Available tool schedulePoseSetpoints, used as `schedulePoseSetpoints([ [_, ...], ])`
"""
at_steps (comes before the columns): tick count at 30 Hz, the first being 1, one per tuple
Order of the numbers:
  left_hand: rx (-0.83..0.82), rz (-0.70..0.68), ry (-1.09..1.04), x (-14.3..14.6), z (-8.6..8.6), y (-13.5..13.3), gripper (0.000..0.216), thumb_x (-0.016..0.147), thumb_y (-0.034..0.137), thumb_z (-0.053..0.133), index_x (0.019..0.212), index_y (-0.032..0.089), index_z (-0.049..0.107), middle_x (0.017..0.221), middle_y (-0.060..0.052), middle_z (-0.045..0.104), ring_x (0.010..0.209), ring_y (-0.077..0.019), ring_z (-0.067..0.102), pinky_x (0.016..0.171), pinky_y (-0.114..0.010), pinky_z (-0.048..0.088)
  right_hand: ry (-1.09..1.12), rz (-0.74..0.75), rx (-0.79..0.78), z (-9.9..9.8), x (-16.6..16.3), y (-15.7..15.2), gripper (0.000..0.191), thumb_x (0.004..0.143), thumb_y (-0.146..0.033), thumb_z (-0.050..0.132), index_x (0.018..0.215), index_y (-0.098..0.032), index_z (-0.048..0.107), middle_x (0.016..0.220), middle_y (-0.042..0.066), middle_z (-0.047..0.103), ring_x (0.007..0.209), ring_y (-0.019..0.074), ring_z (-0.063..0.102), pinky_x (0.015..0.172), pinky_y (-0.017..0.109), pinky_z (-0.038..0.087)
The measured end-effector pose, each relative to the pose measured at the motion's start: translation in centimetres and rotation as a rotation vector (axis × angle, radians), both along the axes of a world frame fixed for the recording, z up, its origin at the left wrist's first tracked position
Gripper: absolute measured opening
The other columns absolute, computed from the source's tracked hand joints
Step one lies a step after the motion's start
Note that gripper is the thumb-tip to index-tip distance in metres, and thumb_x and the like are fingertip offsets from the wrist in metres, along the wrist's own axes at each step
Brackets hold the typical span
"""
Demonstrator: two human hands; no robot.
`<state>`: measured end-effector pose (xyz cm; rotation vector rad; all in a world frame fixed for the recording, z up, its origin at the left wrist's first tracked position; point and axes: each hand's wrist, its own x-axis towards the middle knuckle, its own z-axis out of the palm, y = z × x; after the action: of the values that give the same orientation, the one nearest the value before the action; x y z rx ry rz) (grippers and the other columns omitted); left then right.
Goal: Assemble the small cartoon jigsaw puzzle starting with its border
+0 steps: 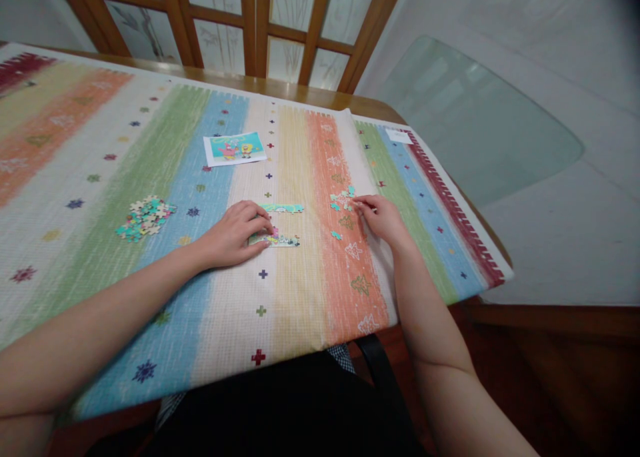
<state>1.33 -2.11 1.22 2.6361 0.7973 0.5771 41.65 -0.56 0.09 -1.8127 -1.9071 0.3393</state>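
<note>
My left hand rests on the table, fingers bent and a little apart, the tips at the left side of a partly joined jigsaw puzzle. Its upper strip is green and blue; its lower strip is multicoloured, and the hand covers the left ends of both. To the right, my right hand has thumb and forefinger pinched at the edge of a small group of loose puzzle pieces; a piece seems to be in the pinch, largely hidden. One turquoise piece lies just below that group.
A heap of puzzle pieces lies on the left. Beyond my hands is a picture card with cartoon figures. A striped cloth covers the table, and a white label is near its far right corner. Wooden doors stand behind.
</note>
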Motion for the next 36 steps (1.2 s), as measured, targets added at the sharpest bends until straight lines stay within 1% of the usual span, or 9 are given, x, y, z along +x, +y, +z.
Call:
schedulePoseSetpoints([
  [3, -0.003, -0.001, 0.004, 0.0, -0.1, 0.0, 0.022, 0.097, 0.037, 0.059, 0.112, 0.024, 0.067, 0.120, -0.009, 0.060, 0.117, -0.0281, 0.052, 0.104, -0.048, 0.040, 0.026, -0.050, -0.001, -0.2, 0.1, 0.2, 0.036, 0.090, -0.030, 0.050, 0.111, -0.019, 0.077, 0.111, 0.014, 0.074, 0.097, 0.0274, 0.067, 0.092, 0.045, 0.051],
  [8, 0.003, -0.001, 0.002, 0.0, -0.1, 0.0, 0.022, 0.097, 0.037, 0.058, 0.112, 0.023, 0.067, 0.120, -0.010, 0.060, 0.117, -0.0279, 0.052, 0.105, -0.048, 0.040, -0.030, -0.086, 0.021, -0.4, 0.0, 0.1, 0.044, 0.088, -0.029, 0.049, 0.123, -0.017, 0.073, 0.103, 0.015, 0.071, 0.087, 0.0262, 0.063, 0.088, 0.044, 0.051],
  [11, 0.002, -0.003, 0.002, 0.0, 0.0, 0.0, 0.022, 0.097, 0.037, 0.058, 0.112, 0.023, 0.067, 0.120, -0.009, 0.060, 0.117, -0.0280, 0.052, 0.105, -0.048, 0.040, -0.076, -0.076, 0.044, -0.5, -0.5, 0.1, 0.050, 0.091, -0.030, 0.047, 0.134, -0.016, 0.067, 0.103, 0.015, 0.065, 0.092, 0.0272, 0.061, 0.092, 0.044, 0.050],
  [13, 0.002, -0.005, 0.004, 0.0, 0.0, 0.0, 0.023, 0.097, 0.037, 0.058, 0.113, 0.023, 0.067, 0.120, -0.010, 0.060, 0.117, -0.0281, 0.052, 0.105, -0.048, 0.040, -0.128, -0.050, 0.044, -0.6, -0.9, 0.1, 0.049, 0.095, -0.033, 0.044, 0.136, -0.017, 0.067, 0.103, 0.014, 0.062, 0.096, 0.0287, 0.060, 0.093, 0.044, 0.049],
  [20, -0.013, 0.004, 0.002, 0.0, 0.1, 0.0, 0.022, 0.096, 0.036, 0.059, 0.112, 0.024, 0.068, 0.119, -0.009, 0.061, 0.117, -0.0285, 0.051, 0.105, -0.049, 0.040, -0.337, 0.015, 0.044, 0.2, -1.7, -0.7, 0.042, 0.100, -0.035, 0.041, 0.117, -0.021, 0.077, 0.096, 0.014, 0.059, 0.090, 0.0283, 0.059, 0.088, 0.043, 0.048],
  [24, -0.008, -0.004, -0.002, 0.1, 0.1, 0.0, 0.021, 0.095, 0.035, 0.059, 0.111, 0.024, 0.068, 0.119, -0.009, 0.061, 0.116, -0.0282, 0.052, 0.104, -0.048, 0.041, -0.261, 0.005, 0.049, 0.4, -1.6, -0.4, 0.037, 0.099, -0.035, 0.046, 0.111, -0.019, 0.077, 0.099, 0.014, 0.060, 0.091, 0.0283, 0.060, 0.087, 0.042, 0.048],
  [29, 0.005, -0.006, -0.004, 0.0, 0.1, 0.0, 0.022, 0.096, 0.034, 0.059, 0.111, 0.022, 0.068, 0.119, -0.010, 0.060, 0.117, -0.0285, 0.052, 0.104, -0.049, 0.041, -0.165, -0.043, 0.092, 0.1, -2.0, 1.5, 0.035, 0.096, -0.038, 0.055, 0.120, -0.019, 0.071, 0.109, 0.015, 0.061, 0.097, 0.0284, 0.061, 0.091, 0.042, 0.048],
  [33, 0.000, -0.002, 0.009, 0.0, 0.2, -0.1, 0.022, 0.096, 0.036, 0.058, 0.112, 0.023, 0.067, 0.120, -0.010, 0.060, 0.118, -0.0285, 0.051, 0.105, -0.049, 0.041, -0.235, -0.070, 0.083, -0.1, -2.7, 2.8, 0.030, 0.094, -0.041, 0.061, 0.107, -0.019, 0.076, 0.104, 0.015, 0.060, 0.104, 0.0325, 0.059, 0.092, 0.046, 0.048],
  [36, 0.000, -0.003, 0.008, 0.0, 0.2, -0.1, 0.022, 0.097, 0.037, 0.058, 0.111, 0.023, 0.067, 0.119, -0.010, 0.060, 0.117, -0.0283, 0.052, 0.104, -0.049, 0.041, -0.196, -0.122, 0.089, -0.2, -2.8, 3.7, 0.022, 0.090, -0.037, 0.066, 0.096, -0.018, 0.076, 0.101, 0.014, 0.060, 0.105, 0.0327, 0.059, 0.095, 0.047, 0.047],
])
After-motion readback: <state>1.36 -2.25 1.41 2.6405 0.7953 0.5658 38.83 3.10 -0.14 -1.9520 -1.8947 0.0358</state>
